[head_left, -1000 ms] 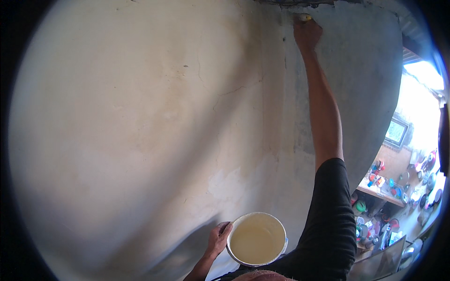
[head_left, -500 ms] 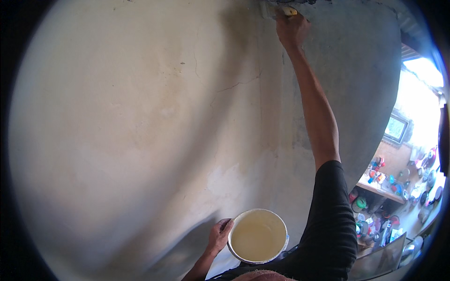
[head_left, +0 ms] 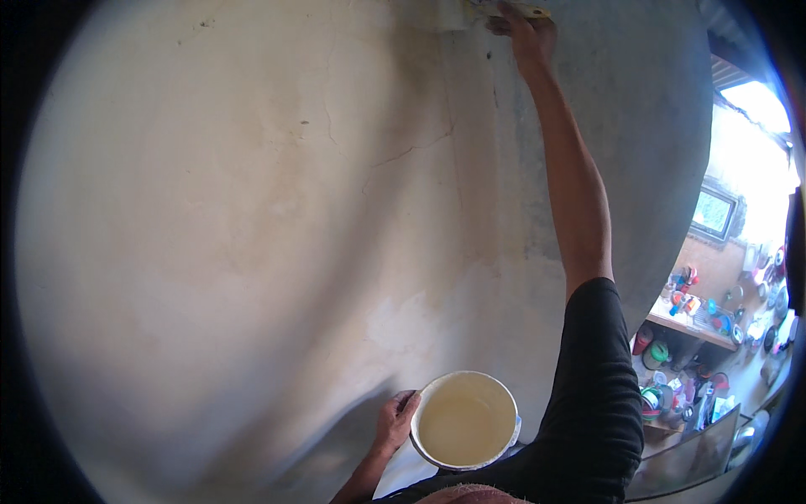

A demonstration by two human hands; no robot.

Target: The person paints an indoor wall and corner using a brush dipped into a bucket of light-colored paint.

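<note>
My right hand (head_left: 529,35) is stretched up to the top of the wall, closed around the pale yellow handle of a paintbrush (head_left: 537,12). The bristle end lies against the wall to the left of the hand, partly cut off by the upper edge of the view. Low in front of me, my left hand (head_left: 397,420) grips the left rim of a round bucket (head_left: 422,445). Cream-coloured liquid (head_left: 466,428) shows inside it.
A cracked, patchy beige wall (head_left: 227,244) fills most of the view and carries my arm's shadow. Beyond its right edge are a small window (head_left: 714,212), a wooden counter (head_left: 684,326) with colourful items, and several pots hung on the far wall.
My right hand and the brush have moved slightly up and to the right along the wall. The view has turned a little. My left hand keeps its hold on the bucket.
</note>
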